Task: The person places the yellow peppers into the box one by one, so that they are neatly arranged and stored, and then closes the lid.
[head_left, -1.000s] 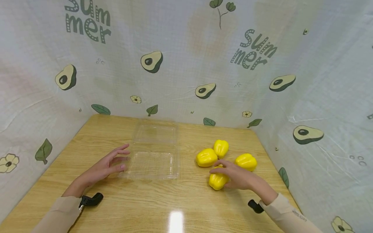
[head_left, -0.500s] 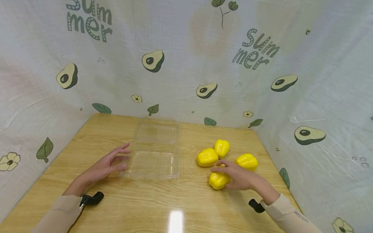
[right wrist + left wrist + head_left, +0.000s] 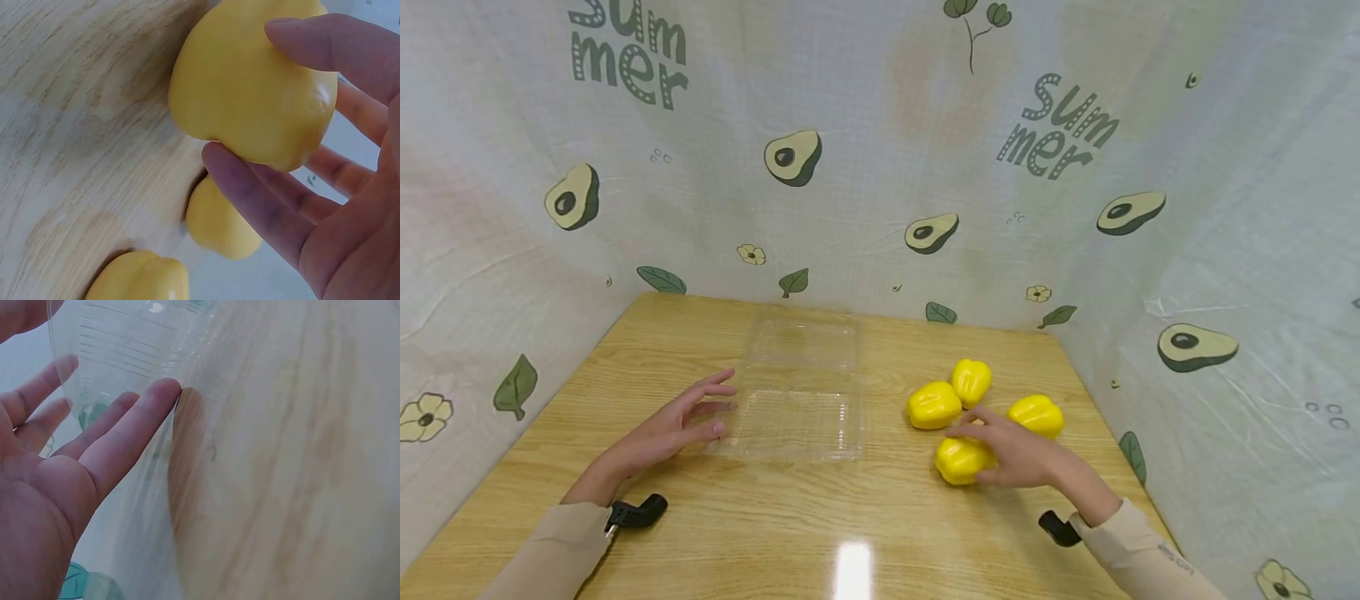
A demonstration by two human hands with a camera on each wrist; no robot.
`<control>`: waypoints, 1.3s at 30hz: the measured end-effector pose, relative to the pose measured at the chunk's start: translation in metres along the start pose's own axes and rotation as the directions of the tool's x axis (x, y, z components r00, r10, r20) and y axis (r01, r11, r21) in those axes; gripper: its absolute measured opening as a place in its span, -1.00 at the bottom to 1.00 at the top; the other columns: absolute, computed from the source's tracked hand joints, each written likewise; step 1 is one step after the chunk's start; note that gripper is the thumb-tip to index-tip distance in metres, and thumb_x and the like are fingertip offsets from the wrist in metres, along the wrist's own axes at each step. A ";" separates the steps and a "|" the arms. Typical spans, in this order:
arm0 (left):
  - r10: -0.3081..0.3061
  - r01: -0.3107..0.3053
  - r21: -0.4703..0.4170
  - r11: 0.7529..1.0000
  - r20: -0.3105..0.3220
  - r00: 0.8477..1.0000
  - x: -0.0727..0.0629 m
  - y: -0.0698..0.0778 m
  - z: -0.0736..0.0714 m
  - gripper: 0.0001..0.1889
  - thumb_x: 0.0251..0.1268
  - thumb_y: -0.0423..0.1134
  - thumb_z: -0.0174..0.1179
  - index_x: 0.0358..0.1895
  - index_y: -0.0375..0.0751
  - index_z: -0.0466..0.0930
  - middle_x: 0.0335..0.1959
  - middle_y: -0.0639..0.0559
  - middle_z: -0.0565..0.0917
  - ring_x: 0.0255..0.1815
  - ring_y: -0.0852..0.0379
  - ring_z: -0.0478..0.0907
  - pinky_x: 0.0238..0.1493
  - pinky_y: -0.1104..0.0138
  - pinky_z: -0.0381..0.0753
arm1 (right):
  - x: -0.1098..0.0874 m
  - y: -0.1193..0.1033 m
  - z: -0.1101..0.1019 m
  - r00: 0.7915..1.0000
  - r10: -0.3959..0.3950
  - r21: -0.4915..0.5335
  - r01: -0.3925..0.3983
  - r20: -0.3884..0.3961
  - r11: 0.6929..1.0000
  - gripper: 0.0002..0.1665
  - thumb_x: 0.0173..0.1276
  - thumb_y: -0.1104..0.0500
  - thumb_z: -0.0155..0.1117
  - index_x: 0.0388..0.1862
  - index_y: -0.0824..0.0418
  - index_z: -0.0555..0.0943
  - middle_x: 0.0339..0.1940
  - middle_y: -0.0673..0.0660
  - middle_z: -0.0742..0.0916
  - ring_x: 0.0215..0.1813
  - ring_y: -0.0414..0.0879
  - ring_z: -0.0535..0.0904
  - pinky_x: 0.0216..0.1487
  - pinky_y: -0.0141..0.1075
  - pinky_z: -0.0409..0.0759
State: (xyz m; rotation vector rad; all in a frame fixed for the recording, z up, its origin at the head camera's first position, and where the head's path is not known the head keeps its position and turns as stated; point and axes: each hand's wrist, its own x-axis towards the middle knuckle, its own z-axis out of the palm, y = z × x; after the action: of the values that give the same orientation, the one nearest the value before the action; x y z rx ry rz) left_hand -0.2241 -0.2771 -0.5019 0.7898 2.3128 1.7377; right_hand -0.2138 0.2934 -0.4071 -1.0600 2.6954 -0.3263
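In the head view, several yellow bell peppers lie on the right half of a wooden table. My right hand [image 3: 1018, 450] holds the nearest bell pepper [image 3: 961, 461], thumb on one side and fingers on the other. The right wrist view shows the same grip on this bell pepper [image 3: 250, 87] close up. A clear plastic clamshell box [image 3: 797, 458] lies with its lid laid back, left of the middle. Beside its left edge is my left hand [image 3: 673, 425], fingers loosely extended. In the left wrist view the fingertips are at the wall of the box [image 3: 131, 337]; firm contact cannot be told.
Three more bell peppers stand near the right hand: one at its left [image 3: 933, 405], one farther back [image 3: 971, 382], and one behind the wrist [image 3: 1036, 416]. A printed cloth [image 3: 850, 167] hangs around the table's back and sides.
The gripped bell pepper has turned and shifted slightly left and up in the head view, the right hand moving with it. My left hand and the box look the same.
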 end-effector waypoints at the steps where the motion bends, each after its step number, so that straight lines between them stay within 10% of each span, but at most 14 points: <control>1: 0.000 0.000 0.001 1.000 -0.001 1.000 0.000 0.000 0.000 -0.41 0.59 -0.44 0.17 0.58 -0.35 0.26 0.72 -0.36 -0.05 0.55 -0.53 0.22 0.27 0.48 0.55 | 0.000 -0.001 -0.001 1.000 0.006 -0.001 -0.006 -0.007 1.000 -0.22 0.27 0.19 0.60 0.48 0.02 0.57 0.30 0.09 0.54 0.15 -0.03 0.58 0.16 0.01 0.65; 39: 0.000 0.000 -0.015 1.000 0.001 1.000 -0.001 0.000 0.000 -0.38 0.59 -0.44 0.17 0.61 -0.34 0.22 0.70 -0.38 -0.01 0.56 -0.53 0.21 0.25 0.45 0.59 | 0.049 -0.063 -0.034 0.947 0.102 0.050 -0.091 -0.304 0.995 -0.23 0.33 -0.02 0.61 0.48 0.07 0.57 0.13 0.11 0.58 -0.03 -0.06 0.55 -0.01 -0.12 0.62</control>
State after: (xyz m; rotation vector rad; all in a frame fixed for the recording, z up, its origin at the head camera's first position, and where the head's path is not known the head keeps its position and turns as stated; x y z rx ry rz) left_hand -0.2235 -0.2776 -0.5021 0.7876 2.2966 1.7524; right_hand -0.2182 0.2189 -0.3631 -0.9297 2.9884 -0.5613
